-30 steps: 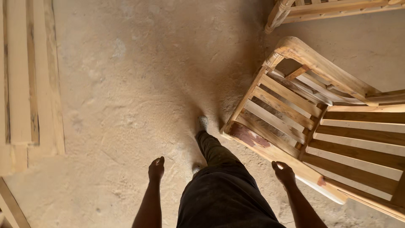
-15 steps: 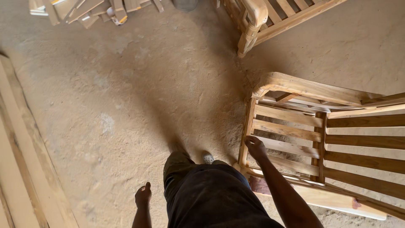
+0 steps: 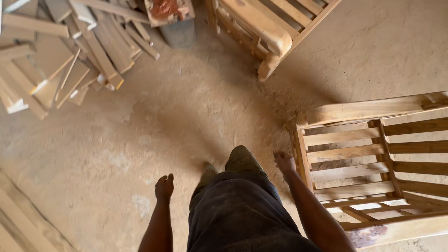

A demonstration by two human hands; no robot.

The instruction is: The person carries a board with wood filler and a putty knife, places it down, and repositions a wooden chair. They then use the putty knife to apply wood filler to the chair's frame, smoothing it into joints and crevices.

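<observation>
the right hand [image 3: 284, 162] hangs low, just beside the end post of a wooden slatted chair frame [image 3: 368, 154] that lies tipped over on the sandy floor [image 3: 186, 116]. its fingers are loosely curled and hold nothing; from here you cannot tell if they touch the post or only come very close. the left hand [image 3: 164, 186] hangs free over bare floor, fingers softly bent, with nothing in it. the frame lies to the person's right, with its long top rail [image 3: 364, 111] facing the open floor and its slats running off to the picture's right edge, so the near end is the easy part to reach. another wooden frame [image 3: 266, 32] lies higher up, its corner poking toward the middle of the floor. a heap of wood planks [image 3: 70, 51] lies at the far left, and a few long boards [image 3: 23, 219] lie along the near left edge. between all these there is a wide patch of floor straight ahead, with room to step. the gap between the two frames is narrower.
</observation>
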